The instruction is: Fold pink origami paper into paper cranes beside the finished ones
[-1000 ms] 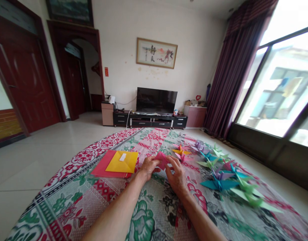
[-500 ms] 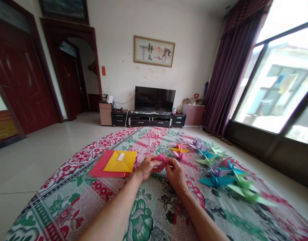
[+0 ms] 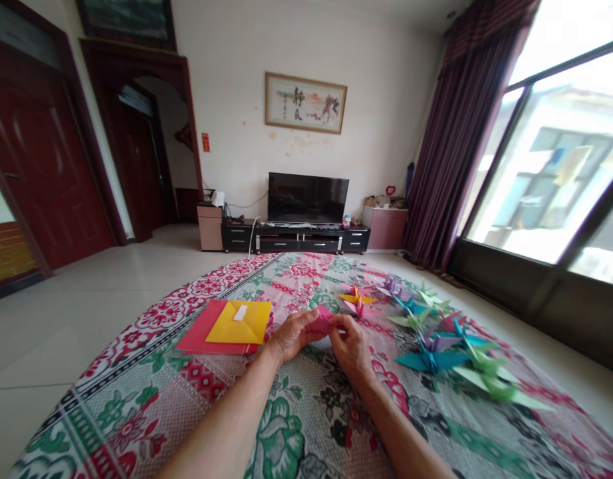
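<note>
A small piece of folded pink paper point(image 3: 323, 320) is held up between both hands, above the middle of the table. My left hand point(image 3: 297, 334) grips its left side, thumb near the top and fingers beneath. On the other side, my right hand point(image 3: 347, 337) pinches the paper's right end between thumb and fingers. The fingers partly cover the paper, so its full shape cannot be made out. Just beyond my right hand rest a pink paper crane point(image 3: 359, 307) and a yellow paper crane point(image 3: 356, 297).
Several blue, green and purple paper cranes point(image 3: 433, 359) spread over the table's right side. To the left, a yellow paper packet point(image 3: 241, 322) with a white label lies on red paper sheets point(image 3: 194, 332). A flowered tablecloth point(image 3: 279, 432) covers the round table. A television point(image 3: 309, 198) stands beyond.
The left thumb has lifted and shifted slightly left, uncovering more of the pink paper. My right hand keeps its pinch in nearly the same place.
</note>
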`<action>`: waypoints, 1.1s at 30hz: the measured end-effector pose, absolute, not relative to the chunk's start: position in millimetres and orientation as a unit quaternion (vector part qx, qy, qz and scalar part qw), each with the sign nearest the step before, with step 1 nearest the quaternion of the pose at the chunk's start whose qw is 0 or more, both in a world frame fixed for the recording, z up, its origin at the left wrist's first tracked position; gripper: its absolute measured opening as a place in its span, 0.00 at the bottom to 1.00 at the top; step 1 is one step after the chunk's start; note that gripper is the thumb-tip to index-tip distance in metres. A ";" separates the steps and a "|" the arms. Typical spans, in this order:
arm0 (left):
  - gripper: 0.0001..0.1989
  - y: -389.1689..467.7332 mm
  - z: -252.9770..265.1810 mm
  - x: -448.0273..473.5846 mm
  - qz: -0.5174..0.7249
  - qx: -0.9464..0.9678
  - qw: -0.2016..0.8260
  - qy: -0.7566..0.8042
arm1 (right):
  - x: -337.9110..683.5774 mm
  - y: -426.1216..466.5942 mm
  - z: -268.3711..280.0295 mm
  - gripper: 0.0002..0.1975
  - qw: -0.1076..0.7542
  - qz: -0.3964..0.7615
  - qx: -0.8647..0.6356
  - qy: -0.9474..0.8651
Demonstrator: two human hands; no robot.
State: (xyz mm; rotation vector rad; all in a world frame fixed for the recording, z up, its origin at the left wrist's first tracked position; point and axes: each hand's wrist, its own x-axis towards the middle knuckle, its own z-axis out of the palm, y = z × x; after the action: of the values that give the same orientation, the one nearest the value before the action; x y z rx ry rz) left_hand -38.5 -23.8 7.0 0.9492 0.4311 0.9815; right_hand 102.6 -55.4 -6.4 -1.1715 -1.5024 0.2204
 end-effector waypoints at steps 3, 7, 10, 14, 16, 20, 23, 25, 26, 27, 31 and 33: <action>0.12 -22.6 5.7 -38.3 0.451 0.429 0.758 0.196 | 102.6 -55.0 -6.7 0.07 0.574 0.090 -0.494 -0.647; 0.12 -22.5 5.7 -37.7 0.446 0.431 0.760 0.197 | 102.9 -55.0 -7.4 0.06 0.573 0.090 -0.488 -0.652; 0.14 -23.6 7.1 -37.6 0.451 0.421 0.761 0.202 | 102.9 -56.5 -6.6 0.06 0.571 0.090 -0.485 -0.656; 0.15 -23.7 7.3 -38.2 0.451 0.429 0.753 0.212 | 102.3 -59.0 -3.8 0.06 0.565 0.094 -0.474 -0.669; 0.14 -23.0 6.7 -39.1 0.447 0.440 0.750 0.210 | 102.1 -59.9 -2.7 0.06 0.566 0.098 -0.469 -0.671; 0.13 -22.1 6.9 -41.4 0.435 0.461 0.748 0.196 | 102.2 -60.5 -1.6 0.05 0.572 0.103 -0.462 -0.670; 0.15 -22.8 9.5 -42.3 0.428 0.468 0.753 0.178 | 102.1 -60.6 -1.0 0.05 0.576 0.108 -0.465 -0.664; 0.15 -23.1 11.0 -42.1 0.429 0.470 0.751 0.177 | 102.0 -60.6 -0.5 0.06 0.578 0.112 -0.465 -0.661; 0.15 -23.0 11.2 -41.8 0.432 0.470 0.748 0.181 | 101.9 -60.7 -0.2 0.06 0.579 0.113 -0.462 -0.662; 0.14 -22.7 11.1 -41.6 0.437 0.468 0.745 0.186 | 101.8 -60.8 0.1 0.06 0.580 0.114 -0.458 -0.664; 0.10 -19.8 7.9 -41.0 0.465 0.455 0.733 0.198 | 101.3 -61.7 1.5 0.06 0.586 0.121 -0.441 -0.669; 0.08 -18.7 6.6 -40.5 0.472 0.452 0.728 0.207 | 100.9 -62.5 2.0 0.06 0.587 0.128 -0.437 -0.670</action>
State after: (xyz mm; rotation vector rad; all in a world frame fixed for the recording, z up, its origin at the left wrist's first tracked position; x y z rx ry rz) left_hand -40.5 -18.7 6.6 0.9969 0.4563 1.0394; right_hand 100.9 -62.5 2.0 -1.0175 -1.5621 0.2981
